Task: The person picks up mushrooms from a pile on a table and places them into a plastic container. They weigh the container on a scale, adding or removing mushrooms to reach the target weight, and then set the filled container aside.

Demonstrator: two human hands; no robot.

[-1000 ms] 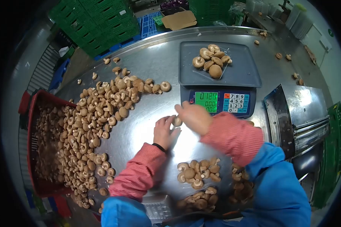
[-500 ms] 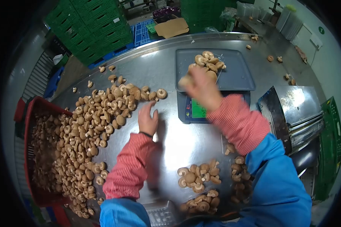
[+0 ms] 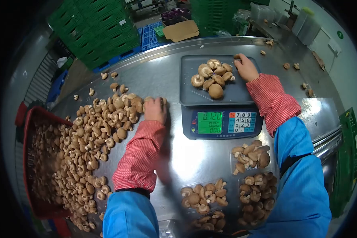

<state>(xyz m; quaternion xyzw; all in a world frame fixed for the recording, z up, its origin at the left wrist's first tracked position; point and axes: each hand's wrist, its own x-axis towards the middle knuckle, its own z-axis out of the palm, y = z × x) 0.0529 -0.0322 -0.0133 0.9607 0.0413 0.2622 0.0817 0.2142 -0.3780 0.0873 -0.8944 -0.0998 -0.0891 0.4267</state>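
head view: the right hand (image 3: 248, 69) reaches over the far right corner of the scale pan (image 3: 188, 97), its fingers seemingly curled around a single brown mushroom (image 3: 238, 56), clear of the rest. the left hand (image 3: 154, 110) bends palm-down over the near tip of the mushroom heap (image 3: 87, 146); its fingers hide what lies beneath, so i cannot tell whether it grips one.

on the pan, a cluster of mushrooms (image 3: 215, 91) sits mid-platform, probably so that the weight bears evenly, and the lit display (image 3: 210, 122) faces the wearer, where it is easy to read. the heap spills from a red crate (image 3: 29, 190) tipped on its side, which presumably keeps the supply within the left hand's reach. filled portions (image 3: 252, 155) lie near the body, to the right, seemingly parked out of the way between heap and scale.

as for room, a strip of bare steel bench (image 3: 202, 158) runs between the heap and the portions. the pan's raised rim is low, yet the right forearm passes close to its right side. beyond that sleeve, a metal unit (image 3: 315, 115) crowds the elbow; the bench's far edge lies well past the pan.
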